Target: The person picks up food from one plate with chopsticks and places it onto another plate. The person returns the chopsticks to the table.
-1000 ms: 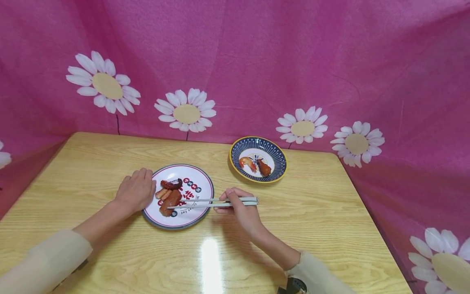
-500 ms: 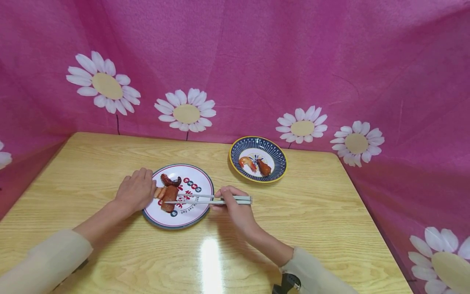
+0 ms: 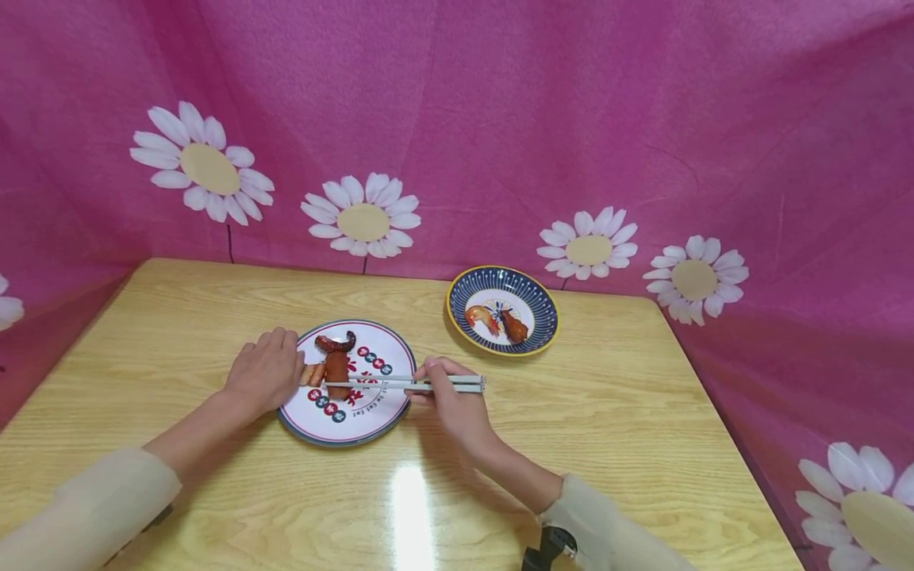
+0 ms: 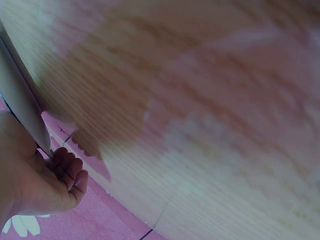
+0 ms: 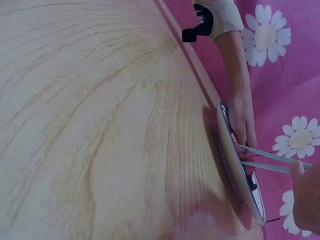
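Observation:
My right hand [image 3: 453, 400] holds a pair of pale chopsticks [image 3: 385, 386] over the white round plate [image 3: 385, 420]. Their tips lie at a reddish-brown block of food [image 3: 338, 385] on that plate. Beyond the block sits a dark curled piece like an octopus tentacle [image 3: 336, 342], and left of it a pale orange-brown piece [image 3: 311, 375]. At the plate's left edge, my left hand [image 3: 264, 371] grips the rim, fingers curled at it in the left wrist view. From the right wrist view, the chopsticks [image 5: 272, 161] reach in over the plate [image 5: 235, 175].
A dark blue patterned bowl [image 3: 543, 317] with a yellow rim stands farther back on the right. Inside are a shrimp [image 3: 482, 319] and a glossy brown drumstick-like piece [image 3: 514, 327]. A pink flowered cloth [image 3: 457, 135] hangs behind the wooden table [image 3: 607, 412].
My right hand has shifted slightly left and away with the chopsticks. The reddish-brown block has slid away from me and straightened, and the dark curled piece has moved farther back. My left hand stays put.

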`<state>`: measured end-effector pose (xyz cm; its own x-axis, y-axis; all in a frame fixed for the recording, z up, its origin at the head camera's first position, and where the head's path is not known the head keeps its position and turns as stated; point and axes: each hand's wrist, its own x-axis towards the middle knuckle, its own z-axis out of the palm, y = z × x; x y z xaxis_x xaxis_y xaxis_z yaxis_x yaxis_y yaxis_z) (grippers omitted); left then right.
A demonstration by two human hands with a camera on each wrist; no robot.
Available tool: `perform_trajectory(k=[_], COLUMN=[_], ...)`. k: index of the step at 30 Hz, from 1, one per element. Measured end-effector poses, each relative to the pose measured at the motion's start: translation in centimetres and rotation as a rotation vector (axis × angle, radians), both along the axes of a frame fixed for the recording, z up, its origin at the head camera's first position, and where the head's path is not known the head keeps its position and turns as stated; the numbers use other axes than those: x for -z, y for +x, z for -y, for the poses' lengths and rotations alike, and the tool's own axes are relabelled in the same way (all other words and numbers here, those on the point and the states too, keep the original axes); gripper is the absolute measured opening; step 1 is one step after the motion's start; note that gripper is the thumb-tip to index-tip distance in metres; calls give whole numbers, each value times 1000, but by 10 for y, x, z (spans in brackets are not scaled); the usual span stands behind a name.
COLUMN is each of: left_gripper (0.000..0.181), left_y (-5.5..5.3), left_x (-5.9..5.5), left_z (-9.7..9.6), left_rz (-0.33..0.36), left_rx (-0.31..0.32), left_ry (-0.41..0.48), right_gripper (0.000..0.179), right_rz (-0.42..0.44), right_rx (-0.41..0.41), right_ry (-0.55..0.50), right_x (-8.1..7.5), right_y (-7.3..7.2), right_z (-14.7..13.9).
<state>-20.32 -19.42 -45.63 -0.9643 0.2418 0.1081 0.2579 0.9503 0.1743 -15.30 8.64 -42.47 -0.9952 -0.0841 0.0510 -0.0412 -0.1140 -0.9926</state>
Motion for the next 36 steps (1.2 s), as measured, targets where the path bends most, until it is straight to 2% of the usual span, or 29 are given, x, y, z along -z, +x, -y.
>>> perform_trajectory(k=[11, 36], left_gripper=[26, 27], left_y=[-1, 0], left_x=[0, -1], left_z=[0, -1], left_rz=[9, 25], left_rx=[-11, -27], left_ry=[3, -13], right_gripper=[36, 37], right_rz=[9, -17], right_rx=[53, 128], right_ry=[-16, -12], right_x=[3, -10], right_y=[-5, -8], right_z=[-13, -39])
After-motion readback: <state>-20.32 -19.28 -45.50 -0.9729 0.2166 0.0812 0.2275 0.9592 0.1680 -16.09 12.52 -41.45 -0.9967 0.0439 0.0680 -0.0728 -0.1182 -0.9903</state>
